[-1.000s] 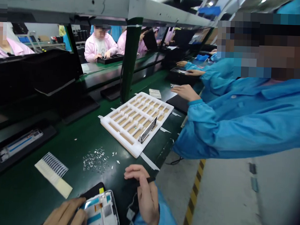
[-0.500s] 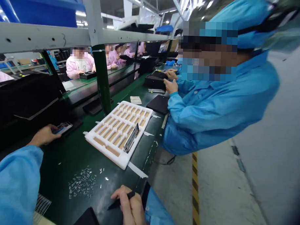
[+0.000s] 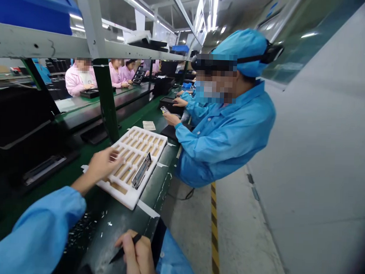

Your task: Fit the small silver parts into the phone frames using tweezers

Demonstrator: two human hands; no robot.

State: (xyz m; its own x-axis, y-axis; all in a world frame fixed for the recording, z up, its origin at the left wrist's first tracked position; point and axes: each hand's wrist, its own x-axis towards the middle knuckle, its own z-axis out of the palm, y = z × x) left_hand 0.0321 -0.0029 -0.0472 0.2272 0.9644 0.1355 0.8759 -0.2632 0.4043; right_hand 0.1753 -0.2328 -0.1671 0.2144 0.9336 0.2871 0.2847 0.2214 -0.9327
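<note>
1. Big change here: the left hand has swung away from the black fixture and now hovers over the white foam tray, with no phone showing in it!
2. Its fingers are slightly apart, near the metal-edged phone frame on the tray's right side, not touching it.
3. Down near us, the right hand has its fingers closed on a black stylus (tip pointing left).
4. Off right, a co-worker in a blue smock works on.

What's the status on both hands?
Left hand open over white foam tray; right hand holding black stylus. Metal phone frame on tray. Co-worker beside tray.
</note>
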